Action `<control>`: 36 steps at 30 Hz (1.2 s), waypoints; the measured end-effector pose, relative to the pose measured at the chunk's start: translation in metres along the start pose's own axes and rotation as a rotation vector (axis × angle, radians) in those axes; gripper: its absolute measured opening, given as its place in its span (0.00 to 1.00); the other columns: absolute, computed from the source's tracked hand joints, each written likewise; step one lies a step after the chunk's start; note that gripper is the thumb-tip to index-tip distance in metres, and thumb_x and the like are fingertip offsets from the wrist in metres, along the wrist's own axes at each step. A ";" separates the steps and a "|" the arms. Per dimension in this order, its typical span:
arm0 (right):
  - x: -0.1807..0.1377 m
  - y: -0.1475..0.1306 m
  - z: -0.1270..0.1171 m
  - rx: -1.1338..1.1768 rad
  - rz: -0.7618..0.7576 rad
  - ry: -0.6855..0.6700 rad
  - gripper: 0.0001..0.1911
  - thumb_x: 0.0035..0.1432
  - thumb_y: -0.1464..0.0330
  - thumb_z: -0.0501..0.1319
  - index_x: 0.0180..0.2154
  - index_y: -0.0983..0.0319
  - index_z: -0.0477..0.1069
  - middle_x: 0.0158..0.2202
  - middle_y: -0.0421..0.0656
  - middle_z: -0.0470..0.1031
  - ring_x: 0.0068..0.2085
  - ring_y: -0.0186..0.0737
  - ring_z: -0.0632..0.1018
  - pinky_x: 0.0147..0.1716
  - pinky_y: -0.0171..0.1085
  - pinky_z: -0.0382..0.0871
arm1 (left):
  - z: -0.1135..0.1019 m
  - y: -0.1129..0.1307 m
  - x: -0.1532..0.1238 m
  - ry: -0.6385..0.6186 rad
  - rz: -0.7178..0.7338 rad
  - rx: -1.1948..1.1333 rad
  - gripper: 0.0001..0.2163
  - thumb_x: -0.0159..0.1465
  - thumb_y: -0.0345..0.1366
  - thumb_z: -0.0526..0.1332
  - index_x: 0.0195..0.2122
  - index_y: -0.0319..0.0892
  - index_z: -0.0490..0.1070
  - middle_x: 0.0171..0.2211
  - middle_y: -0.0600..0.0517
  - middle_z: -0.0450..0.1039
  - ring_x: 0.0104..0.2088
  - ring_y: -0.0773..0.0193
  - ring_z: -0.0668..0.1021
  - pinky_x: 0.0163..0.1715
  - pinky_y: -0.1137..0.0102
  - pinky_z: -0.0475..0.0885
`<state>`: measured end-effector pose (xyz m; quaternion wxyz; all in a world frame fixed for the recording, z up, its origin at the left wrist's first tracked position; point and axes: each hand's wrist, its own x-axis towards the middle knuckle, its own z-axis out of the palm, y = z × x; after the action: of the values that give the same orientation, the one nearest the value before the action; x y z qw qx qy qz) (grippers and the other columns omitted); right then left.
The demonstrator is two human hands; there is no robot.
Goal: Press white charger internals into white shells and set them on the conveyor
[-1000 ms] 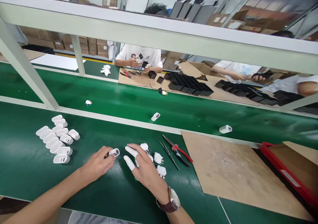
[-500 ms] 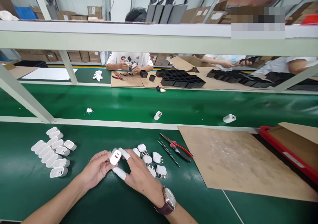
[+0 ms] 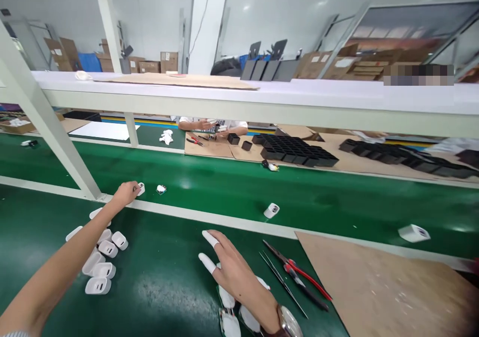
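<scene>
My left hand (image 3: 126, 194) is stretched out over the green belt, fingers closed on a small white charger (image 3: 141, 189). Part of that charger is hidden behind the fingers. White covers sit on the thumb and forefinger of my right hand (image 3: 230, 264), which is open and holds nothing. It hovers over several white charger inserts with circuit boards (image 3: 229, 323), partly covering them. Several white charger housings (image 3: 98, 285) stand under my left forearm. To the right of my right hand lie tweezers (image 3: 284, 283) and red-and-black pliers (image 3: 299, 277).
On the belt (image 3: 209, 192) lie a small circuit piece (image 3: 161, 189), a white charger (image 3: 271, 210) and another (image 3: 414, 233). A white post (image 3: 56, 112) and shelf beam (image 3: 224, 102) stand ahead. Brown cardboard (image 3: 374, 287) covers the right. Across the belt, a person (image 3: 213, 125) works near black trays (image 3: 295, 149).
My left hand has moved forward and left to the belt with the charger. My right hand has let go and opened. The view has turned left and tilted up.
</scene>
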<state>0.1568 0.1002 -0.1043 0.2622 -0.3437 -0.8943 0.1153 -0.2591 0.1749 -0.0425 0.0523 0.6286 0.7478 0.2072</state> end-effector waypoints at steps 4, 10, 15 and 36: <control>0.066 0.026 0.024 0.039 0.024 -0.068 0.26 0.70 0.64 0.60 0.66 0.61 0.63 0.64 0.56 0.68 0.65 0.56 0.72 0.64 0.56 0.70 | -0.015 -0.005 -0.044 0.012 0.070 -0.023 0.21 0.69 0.54 0.58 0.48 0.43 0.80 0.54 0.42 0.80 0.51 0.47 0.81 0.49 0.62 0.76; 0.194 0.033 0.086 0.030 0.109 -0.153 0.30 0.64 0.65 0.66 0.63 0.69 0.67 0.58 0.60 0.72 0.60 0.58 0.75 0.61 0.51 0.69 | -0.018 -0.007 -0.146 -0.096 0.145 0.184 0.24 0.66 0.56 0.65 0.53 0.44 0.79 0.48 0.40 0.82 0.50 0.41 0.81 0.50 0.52 0.76; 0.229 0.010 0.103 0.036 0.081 -0.149 0.18 0.64 0.73 0.62 0.55 0.69 0.74 0.49 0.57 0.77 0.54 0.56 0.77 0.58 0.52 0.69 | 0.009 -0.003 -0.175 -0.136 0.108 0.442 0.18 0.61 0.39 0.74 0.52 0.40 0.80 0.48 0.36 0.81 0.52 0.35 0.80 0.53 0.45 0.74; -0.026 -0.069 0.050 -0.309 0.006 -0.169 0.20 0.69 0.67 0.63 0.59 0.68 0.71 0.60 0.62 0.73 0.59 0.62 0.75 0.57 0.58 0.75 | 0.086 0.051 -0.212 -0.272 0.321 -0.505 0.41 0.65 0.37 0.70 0.74 0.55 0.48 0.58 0.45 0.69 0.59 0.49 0.74 0.61 0.50 0.73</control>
<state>0.1073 0.0308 -0.1299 0.1296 -0.3719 -0.9192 0.0056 -0.1399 -0.0019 -0.1402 0.2726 0.7277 0.5503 0.3057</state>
